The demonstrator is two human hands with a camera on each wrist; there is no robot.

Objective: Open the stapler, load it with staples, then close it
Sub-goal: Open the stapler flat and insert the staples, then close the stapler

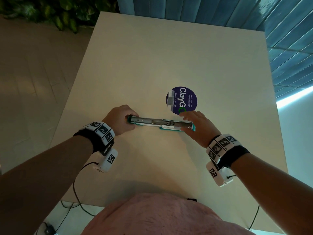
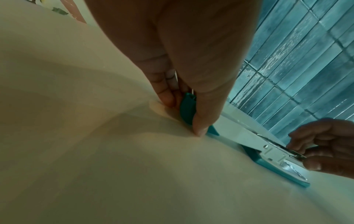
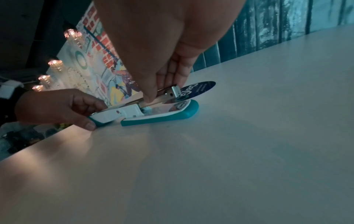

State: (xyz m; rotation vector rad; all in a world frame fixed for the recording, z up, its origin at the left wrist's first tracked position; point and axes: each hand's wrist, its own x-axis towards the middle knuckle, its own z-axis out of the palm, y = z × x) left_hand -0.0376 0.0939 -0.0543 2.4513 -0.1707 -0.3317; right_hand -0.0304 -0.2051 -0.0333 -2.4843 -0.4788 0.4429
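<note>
1. Stapler [image 1: 159,123]: teal and white, lying on the white table [image 1: 152,65], swung fully open so its halves extend in a line from left to right in the head view.
2. Cover half: the teal-backed top cover [image 3: 104,116] lies at the left end with its inner side facing up.
3. Base half: the teal base [image 3: 159,117] rests flat on the table at the right end. The metal staple channel [image 1: 176,123] stands slightly raised above it, as the right wrist view shows.
4. Left hand [image 1: 121,118]: fingers and thumb are curled around the end of the cover, gripping it. The left wrist view shows the thumb tip [image 2: 199,130] at the table surface beside the teal plastic.
5. Right hand [image 1: 197,127]: thumb and fingers pinch the front end of the staple channel from both sides, with the fingers fairly straight. Whether staples lie in the channel cannot be told.
6. Round purple sticker [image 1: 183,100]: fixed to the table just beyond the right hand, printed "ClayGo", with a strip of tape [image 1: 171,100] across its left edge.
7. Surroundings: blue tiled wall [image 1: 288,39] behind the table; green foliage [image 1: 55,12] at the far left; marker-covered wristbands [image 1: 101,131] on both wrists.
</note>
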